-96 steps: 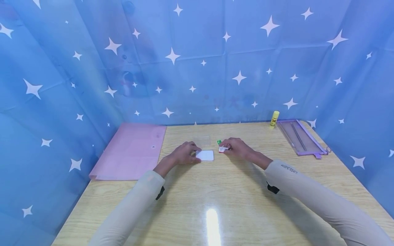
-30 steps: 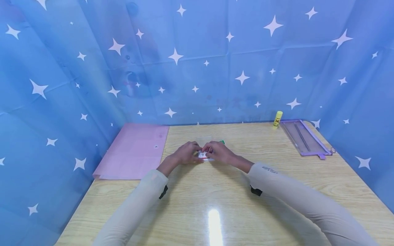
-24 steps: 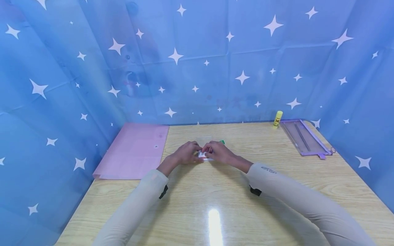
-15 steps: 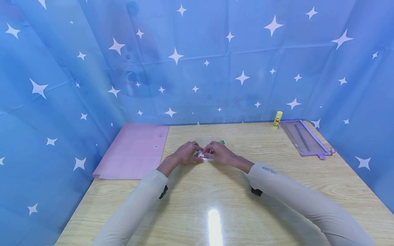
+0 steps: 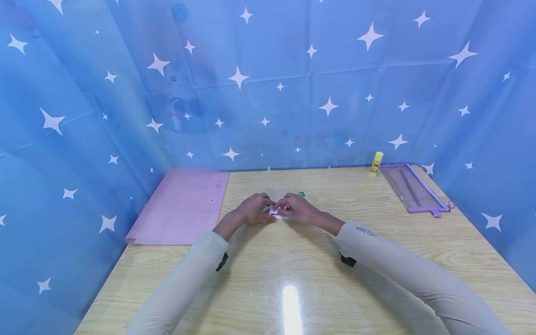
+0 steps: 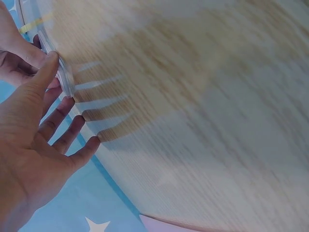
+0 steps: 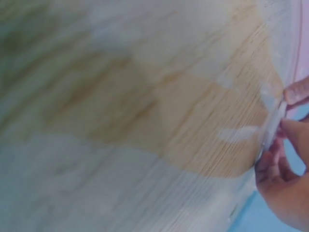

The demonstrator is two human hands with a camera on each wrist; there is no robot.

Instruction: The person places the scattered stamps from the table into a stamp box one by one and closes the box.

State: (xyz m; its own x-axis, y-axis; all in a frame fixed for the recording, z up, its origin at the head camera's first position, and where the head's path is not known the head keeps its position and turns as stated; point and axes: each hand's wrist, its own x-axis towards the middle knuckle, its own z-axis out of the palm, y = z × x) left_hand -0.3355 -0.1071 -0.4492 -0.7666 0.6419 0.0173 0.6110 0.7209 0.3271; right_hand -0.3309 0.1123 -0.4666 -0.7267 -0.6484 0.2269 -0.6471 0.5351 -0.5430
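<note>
A flat white rectangle in a clear plastic case point(image 5: 283, 217) lies on the table, partly covered by both hands. My left hand point(image 5: 253, 208) holds its left end between thumb and fingers; in the left wrist view the other fingers spread along the table. My right hand point(image 5: 298, 208) pinches a small white-and-red piece point(image 5: 273, 211) over the case; fingers hide most of this piece. Its exact kind is unclear. Just behind the hands lie a clear plastic rectangle point(image 5: 277, 191) and a small green piece point(image 5: 301, 194).
At the left rests a pink folder point(image 5: 180, 204). A yellow glue stick point(image 5: 376, 163) stands at the back right, beside a purple-edged mesh zip pouch point(image 5: 412, 186) with thin sticks inside. A blue star-patterned curtain point(image 5: 268, 93) borders the table point(image 5: 234, 288).
From beside the green piece, my right hand has moved left, bringing the white-and-red piece over the white rectangle. Over the last second, its fingertips have shifted slightly; the left hand stays in place.
</note>
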